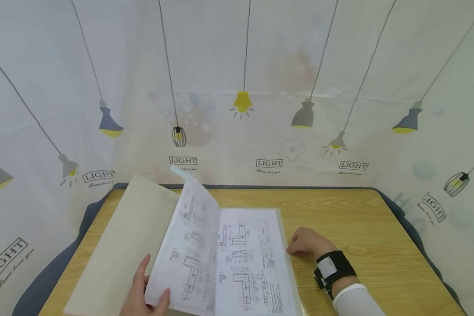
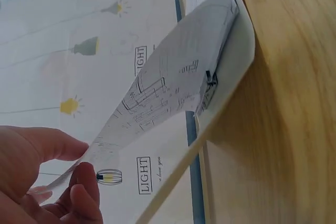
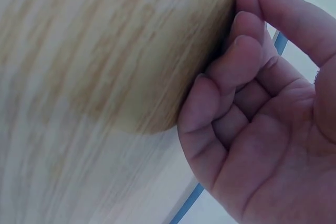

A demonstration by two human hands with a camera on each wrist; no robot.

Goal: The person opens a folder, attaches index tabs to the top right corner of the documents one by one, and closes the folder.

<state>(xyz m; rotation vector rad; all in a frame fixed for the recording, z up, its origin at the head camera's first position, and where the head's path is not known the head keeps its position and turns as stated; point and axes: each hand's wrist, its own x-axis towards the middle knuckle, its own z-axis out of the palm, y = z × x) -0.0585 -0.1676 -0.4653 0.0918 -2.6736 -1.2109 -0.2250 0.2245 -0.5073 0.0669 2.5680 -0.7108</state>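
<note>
A cream folder (image 1: 136,219) lies open on the wooden table, with printed sheets of technical drawings inside. My left hand (image 1: 144,289) pinches the lower left corner of a lifted page (image 1: 197,245), thumb on one side and fingers behind. In the left wrist view that page (image 2: 157,87) bows upward from the spine, where a small black clip (image 2: 210,81) shows. The right-hand page (image 1: 249,263) lies flat. At the folder's right edge rests my right hand (image 1: 310,241), its fingers curled, thumb and index fingertips together right at that edge.
The wooden table (image 1: 363,224) extends to the right of the folder, with a dark blue edge (image 1: 414,237) around it. Behind stands a pale wall covering (image 1: 221,57) printed with hanging lamps. A black strap (image 1: 339,265) with a pale square device is on the right wrist.
</note>
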